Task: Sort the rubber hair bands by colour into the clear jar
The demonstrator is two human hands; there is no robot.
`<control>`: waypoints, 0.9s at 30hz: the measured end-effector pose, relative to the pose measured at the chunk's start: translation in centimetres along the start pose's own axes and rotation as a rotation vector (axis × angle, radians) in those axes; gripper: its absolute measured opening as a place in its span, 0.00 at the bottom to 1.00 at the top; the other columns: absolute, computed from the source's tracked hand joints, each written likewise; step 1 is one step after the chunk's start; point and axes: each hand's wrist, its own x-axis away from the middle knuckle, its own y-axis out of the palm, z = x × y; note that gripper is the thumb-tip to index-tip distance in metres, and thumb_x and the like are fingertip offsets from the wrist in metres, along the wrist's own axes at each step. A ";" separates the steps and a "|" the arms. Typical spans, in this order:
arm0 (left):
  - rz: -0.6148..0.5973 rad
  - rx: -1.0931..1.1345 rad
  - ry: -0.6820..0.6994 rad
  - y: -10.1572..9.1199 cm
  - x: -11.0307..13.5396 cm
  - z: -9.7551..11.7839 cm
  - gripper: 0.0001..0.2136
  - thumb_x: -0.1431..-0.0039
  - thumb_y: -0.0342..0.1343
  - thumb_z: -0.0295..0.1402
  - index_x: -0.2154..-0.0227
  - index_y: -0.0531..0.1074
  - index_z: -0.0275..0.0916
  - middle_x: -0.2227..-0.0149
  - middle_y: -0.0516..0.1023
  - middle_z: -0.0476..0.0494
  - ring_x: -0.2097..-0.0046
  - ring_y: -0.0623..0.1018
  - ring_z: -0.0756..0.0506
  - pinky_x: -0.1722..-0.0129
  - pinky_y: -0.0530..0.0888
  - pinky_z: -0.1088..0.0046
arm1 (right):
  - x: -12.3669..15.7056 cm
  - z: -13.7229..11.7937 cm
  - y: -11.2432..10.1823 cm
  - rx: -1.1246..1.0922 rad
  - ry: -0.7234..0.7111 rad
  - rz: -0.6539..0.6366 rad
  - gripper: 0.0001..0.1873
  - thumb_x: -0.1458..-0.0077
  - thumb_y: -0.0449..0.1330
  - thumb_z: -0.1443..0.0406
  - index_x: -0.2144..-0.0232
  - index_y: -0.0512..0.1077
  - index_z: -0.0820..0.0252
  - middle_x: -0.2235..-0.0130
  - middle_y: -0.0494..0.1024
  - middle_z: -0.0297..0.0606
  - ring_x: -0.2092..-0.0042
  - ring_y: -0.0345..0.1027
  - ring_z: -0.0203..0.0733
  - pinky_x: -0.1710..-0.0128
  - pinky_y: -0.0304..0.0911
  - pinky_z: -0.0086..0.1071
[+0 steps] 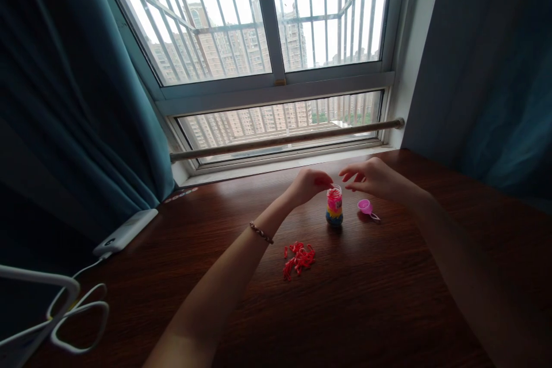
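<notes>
A small clear jar [334, 213] stands upright on the brown table, filled with coloured layers: dark blue at the bottom, then yellow, pink and red. At the left side of its mouth, my left hand [313, 184] has its fingers closed together; whatever is between the fingertips is hidden. My right hand [366, 175] hovers just right of the jar's mouth, fingers apart and holding nothing I can see. In front of the jar lies a loose pile of small red rubber bands [299, 260]. A pink lid [364, 207] with a loop rests to the jar's right.
On the left of the wooden table [353, 310] lies a white power strip [127, 233] with a cable. A white curved stand [38, 276] is at the lower left. Behind the table are a barred window [276, 86], a metal rail [293, 139] and a blue curtain [86, 86].
</notes>
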 end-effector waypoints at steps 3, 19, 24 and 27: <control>0.086 -0.007 0.046 -0.3 1.1 -0.4 0.06 0.54 0.58 0.31 0.73 0.74 0.33 0.69 0.78 0.42 0.67 0.76 0.47 0.65 0.72 0.74 | 0.0 -0.2 0.0 -0.008 0.015 -0.016 0.12 0.56 0.60 0.69 0.65 0.73 0.64 0.71 0.77 0.37 0.71 0.71 0.36 0.73 0.65 0.25; -0.465 -0.433 -0.611 -2.7 14.9 -2.2 0.26 0.74 0.64 0.48 0.70 0.69 0.37 0.71 0.72 0.49 0.71 0.69 0.48 0.78 0.60 0.77 | 1.3 -4.3 13.4 0.210 0.075 -0.524 0.10 0.63 0.62 0.62 0.75 0.73 0.63 0.75 0.74 0.38 0.75 0.64 0.36 0.81 0.49 0.26; -0.431 -0.430 -0.543 -1.7 15.6 -2.5 0.26 0.74 0.64 0.48 0.71 0.69 0.37 0.71 0.72 0.50 0.71 0.68 0.48 0.77 0.58 0.78 | 1.8 -3.8 15.6 0.169 0.011 -0.465 0.15 0.64 0.63 0.60 0.70 0.71 0.62 0.70 0.74 0.39 0.69 0.66 0.38 0.74 0.54 0.26; -0.389 -0.366 -0.507 -1.2 15.7 -3.1 0.21 0.69 0.64 0.44 0.72 0.70 0.37 0.73 0.72 0.51 0.72 0.68 0.49 0.77 0.58 0.78 | 2.1 -3.8 16.4 0.125 -0.046 -0.429 0.07 0.59 0.59 0.65 0.74 0.70 0.62 0.72 0.73 0.38 0.70 0.65 0.36 0.73 0.53 0.26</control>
